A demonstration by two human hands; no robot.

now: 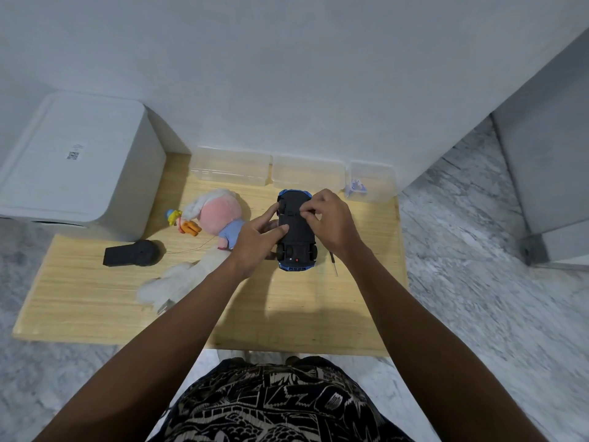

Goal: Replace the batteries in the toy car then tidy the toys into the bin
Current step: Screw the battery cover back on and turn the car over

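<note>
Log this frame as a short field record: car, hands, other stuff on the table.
car: toy car upside down, underside up, on the table
left hand: grips the car's side, thumb on the underside
right hand: fingertips pinch at the underside near the far end
screwdriver: lies on the table by the right wrist
plush doll: left of the car
remote: far left

Both arms reach forward over the bench [95,301]. The left hand [255,239] grips the toy car [295,231] from its left side; the right hand [331,221] pinches at its upturned underside, fingers curled.
</note>
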